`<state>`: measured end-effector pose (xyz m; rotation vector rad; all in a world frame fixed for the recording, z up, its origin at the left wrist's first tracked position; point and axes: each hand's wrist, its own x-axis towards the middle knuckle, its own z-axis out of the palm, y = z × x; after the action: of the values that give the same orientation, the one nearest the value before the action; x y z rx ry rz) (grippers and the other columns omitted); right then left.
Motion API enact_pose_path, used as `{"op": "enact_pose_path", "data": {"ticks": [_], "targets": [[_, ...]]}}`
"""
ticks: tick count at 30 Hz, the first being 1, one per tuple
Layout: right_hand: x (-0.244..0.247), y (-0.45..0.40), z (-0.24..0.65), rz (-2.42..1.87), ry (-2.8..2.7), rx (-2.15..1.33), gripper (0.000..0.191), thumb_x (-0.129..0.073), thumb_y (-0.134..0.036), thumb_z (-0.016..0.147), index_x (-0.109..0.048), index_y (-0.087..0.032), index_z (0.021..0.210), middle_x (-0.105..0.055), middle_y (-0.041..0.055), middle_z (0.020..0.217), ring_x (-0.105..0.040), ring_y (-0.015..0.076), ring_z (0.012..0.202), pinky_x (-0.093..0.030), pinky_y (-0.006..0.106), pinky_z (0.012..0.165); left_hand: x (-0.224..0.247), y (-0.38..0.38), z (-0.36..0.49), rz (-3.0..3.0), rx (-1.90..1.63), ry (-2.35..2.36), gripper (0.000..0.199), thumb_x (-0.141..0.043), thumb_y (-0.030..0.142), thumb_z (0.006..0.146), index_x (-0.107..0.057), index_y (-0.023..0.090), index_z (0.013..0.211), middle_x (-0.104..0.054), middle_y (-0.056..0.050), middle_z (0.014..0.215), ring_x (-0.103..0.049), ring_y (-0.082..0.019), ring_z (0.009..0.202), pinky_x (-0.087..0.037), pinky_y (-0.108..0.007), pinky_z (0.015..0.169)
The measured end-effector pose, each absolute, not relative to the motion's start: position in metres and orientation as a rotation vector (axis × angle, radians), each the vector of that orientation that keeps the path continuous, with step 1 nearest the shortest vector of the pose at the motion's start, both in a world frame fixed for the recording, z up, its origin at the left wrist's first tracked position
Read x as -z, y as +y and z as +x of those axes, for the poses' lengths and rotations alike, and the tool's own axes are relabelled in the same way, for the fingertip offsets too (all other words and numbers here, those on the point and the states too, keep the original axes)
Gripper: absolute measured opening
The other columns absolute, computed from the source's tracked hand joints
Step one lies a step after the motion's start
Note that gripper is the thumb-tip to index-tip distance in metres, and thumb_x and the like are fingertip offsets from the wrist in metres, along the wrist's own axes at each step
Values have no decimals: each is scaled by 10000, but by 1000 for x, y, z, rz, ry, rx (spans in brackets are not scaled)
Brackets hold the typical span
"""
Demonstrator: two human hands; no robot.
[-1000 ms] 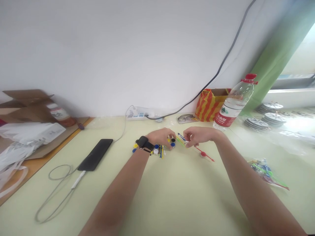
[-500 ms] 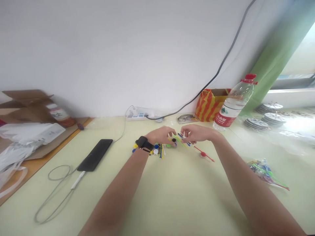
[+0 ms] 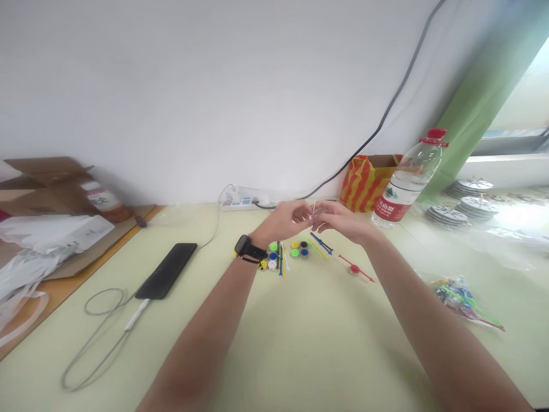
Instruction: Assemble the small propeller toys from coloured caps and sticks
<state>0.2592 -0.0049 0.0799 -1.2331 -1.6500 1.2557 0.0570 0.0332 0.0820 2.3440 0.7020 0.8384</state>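
Observation:
My left hand [image 3: 283,221], with a black watch on the wrist, and my right hand [image 3: 341,220] meet fingertip to fingertip above the table. A thin white plastic arrow [image 3: 313,225] stands roughly upright at my right fingertips. My left fingers are pinched at its middle; whatever small part they hold is too small to make out. Below lie several round coloured discs [image 3: 295,253], blue arrows [image 3: 321,243], a light green arrow [image 3: 318,248] and a bundle of mixed arrows [image 3: 281,261]. A red arrow on a red disc [image 3: 354,268] lies by my right forearm.
A phone [image 3: 166,270] on a cable lies left. Behind are a power strip [image 3: 240,200], a striped bag [image 3: 358,180] and a water bottle [image 3: 406,183]. At right are a plastic bag of coloured parts [image 3: 463,300] and stacked discs [image 3: 446,216]; a cardboard box [image 3: 47,177] stands far left.
Both hands have lifted from the parts on the table and come together. The white arrow now shows upright between them, and the discs and blue arrows beneath are uncovered.

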Motion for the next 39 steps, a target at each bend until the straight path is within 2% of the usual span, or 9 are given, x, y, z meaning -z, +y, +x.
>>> {"op": "enact_pose_path", "data": {"ticks": [4,8,13,18,23,28,33,36,39], "targets": [[-79,-8,259,-1178,-1719,-1250,63,-581,-241,854,-524,-220,871,-679,29,883,-678,189,917,-538,322,864,-82,34,55,2329,-835,712,138,-671,251,836,-674,157,937,-727,-46,911,-657,-138,799,-546,-267,756],[-76,-6,260,-1348,-1821,-1116,99,-526,-297,858,-553,-230,925,-643,12,858,-599,169,805,-478,279,724,-82,32,55,2273,-774,684,132,-684,270,815,-658,163,888,-708,-31,833,-655,-143,758,-523,-261,689],[-62,5,265,-1573,-1957,-846,226,-479,-234,881,-664,-218,1010,-687,54,1114,-616,212,1009,-479,279,803,-80,29,56,2294,-617,683,140,-723,271,763,-621,176,754,-674,-2,736,-636,-140,676,-479,-252,614],[-51,11,271,-1724,-2190,-774,274,-599,-240,872,-670,-203,1135,-728,97,1144,-663,237,986,-495,285,789,-65,29,67,2400,-212,618,192,-790,243,700,-780,192,886,-738,-12,778,-669,-165,717,-479,-259,636],[-54,10,287,-1854,-2266,-743,127,-646,-309,864,-686,-206,927,-749,99,1079,-683,253,932,-485,298,707,-50,28,78,2416,104,596,131,-854,269,636,-812,220,750,-759,-4,764,-668,-178,718,-457,-269,624],[-58,9,305,-1976,-2297,-769,169,-715,-378,814,-697,-216,858,-751,84,1023,-690,257,887,-489,318,681,-51,28,73,2426,177,620,156,-879,243,575,-796,222,705,-699,16,683,-613,-161,652,-417,-271,588],[-68,2,318,-2097,-2384,-1122,349,-828,-522,666,-735,-187,696,-756,98,854,-683,258,833,-492,330,679,-57,37,60,2431,141,707,233,-894,333,578,-767,207,727,-617,25,661,-547,-139,593,-367,-276,537],[-69,-1,322,-2167,-2444,-1426,409,-901,-480,531,-803,-164,771,-760,96,846,-671,244,840,-488,312,699,-57,42,55,2423,82,783,359,-923,400,527,-712,200,738,-584,32,682,-529,-135,605,-357,-272,533],[-65,1,323,-2127,-2466,-1539,420,-874,-429,556,-823,-160,874,-772,88,885,-664,220,828,-479,295,700,-59,43,51,2424,88,837,409,-929,409,505,-679,201,752,-562,39,689,-520,-134,609,-339,-271,528]]}}
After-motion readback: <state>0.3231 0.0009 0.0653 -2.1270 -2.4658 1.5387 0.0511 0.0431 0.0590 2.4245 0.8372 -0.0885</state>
